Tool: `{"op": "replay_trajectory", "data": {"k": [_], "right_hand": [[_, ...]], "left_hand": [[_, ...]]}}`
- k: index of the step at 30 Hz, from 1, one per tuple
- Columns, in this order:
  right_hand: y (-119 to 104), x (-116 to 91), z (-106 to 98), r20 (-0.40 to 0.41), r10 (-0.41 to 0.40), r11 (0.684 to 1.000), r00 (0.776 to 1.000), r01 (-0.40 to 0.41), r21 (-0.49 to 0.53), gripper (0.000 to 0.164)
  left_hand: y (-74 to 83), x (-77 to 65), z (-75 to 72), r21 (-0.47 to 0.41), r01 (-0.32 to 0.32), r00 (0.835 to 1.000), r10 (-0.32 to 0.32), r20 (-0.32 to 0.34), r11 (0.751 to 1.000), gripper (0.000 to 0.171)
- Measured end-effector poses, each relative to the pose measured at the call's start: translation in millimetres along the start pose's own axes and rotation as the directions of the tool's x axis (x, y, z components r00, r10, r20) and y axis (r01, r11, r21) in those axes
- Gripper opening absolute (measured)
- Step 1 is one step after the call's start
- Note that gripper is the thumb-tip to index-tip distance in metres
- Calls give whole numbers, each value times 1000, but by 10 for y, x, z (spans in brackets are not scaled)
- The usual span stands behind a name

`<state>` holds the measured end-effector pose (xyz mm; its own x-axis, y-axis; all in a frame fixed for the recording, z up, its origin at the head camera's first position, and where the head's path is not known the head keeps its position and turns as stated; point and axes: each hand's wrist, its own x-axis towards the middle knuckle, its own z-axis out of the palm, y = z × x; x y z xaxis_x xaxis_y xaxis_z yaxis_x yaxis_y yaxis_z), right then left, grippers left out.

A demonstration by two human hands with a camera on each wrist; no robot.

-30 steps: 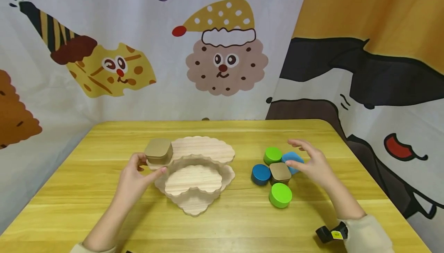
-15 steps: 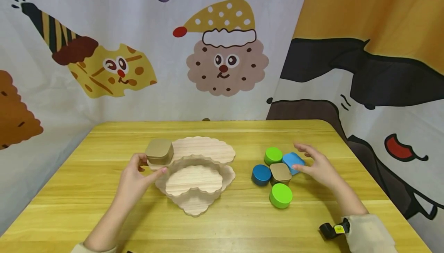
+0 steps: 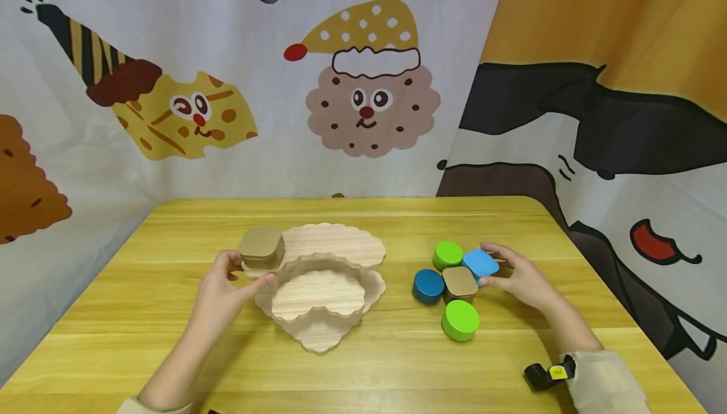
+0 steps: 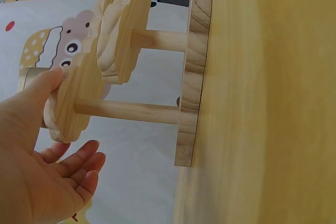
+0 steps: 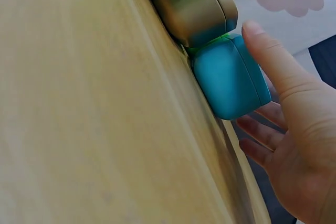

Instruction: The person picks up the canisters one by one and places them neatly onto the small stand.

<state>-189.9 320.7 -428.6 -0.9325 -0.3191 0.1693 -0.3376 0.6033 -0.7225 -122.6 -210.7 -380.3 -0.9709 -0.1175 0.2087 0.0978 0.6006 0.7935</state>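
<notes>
My left hand [image 3: 218, 291] is at the near-left edge of a tiered pale wooden stand [image 3: 335, 240]. In the left wrist view, its thumb lies against the top tier's edge, and the other fingers curl loosely below. A gold square tin [image 3: 261, 247] rests on that tier just beside the fingers. My right hand [image 3: 519, 278] has thumb and index finger on either side of a light blue square tin [image 3: 480, 263] on the table. The right wrist view shows the thumb at the lid edge of this blue tin [image 5: 228, 80]; the index finger is partly hidden behind it.
Against the light blue tin stands another gold square tin [image 3: 459, 283]. Around it are a dark blue round tin [image 3: 428, 286] and two green round tins, one behind [image 3: 447, 254] and one in front [image 3: 460, 320]. A printed curtain [image 3: 216, 23] hangs behind the wooden table [image 3: 392, 376].
My right hand first drew back slightly to the right, then its fingers closed in around the light blue tin. The left hand has stayed at the stand.
</notes>
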Motion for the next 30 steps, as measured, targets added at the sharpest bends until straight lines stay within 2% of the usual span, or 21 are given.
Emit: {"op": "replay_trajectory", "data": {"k": [14,25,30], "right_hand": [[32,-2,25,8,46,999,999,-46,18,72],[43,-3,46,-27,90,996,996,-90,17,71],[24,-13,44,-69,112,994,991,-113,-8,71]], "left_hand": [[10,-8,-6,-11,18,1000,-18,19,1000,72],[-3,5,1,-3,5,1000,-5,5,1000,71],[1,1,4,-1,-2,1000,2,4,1000,71]]}}
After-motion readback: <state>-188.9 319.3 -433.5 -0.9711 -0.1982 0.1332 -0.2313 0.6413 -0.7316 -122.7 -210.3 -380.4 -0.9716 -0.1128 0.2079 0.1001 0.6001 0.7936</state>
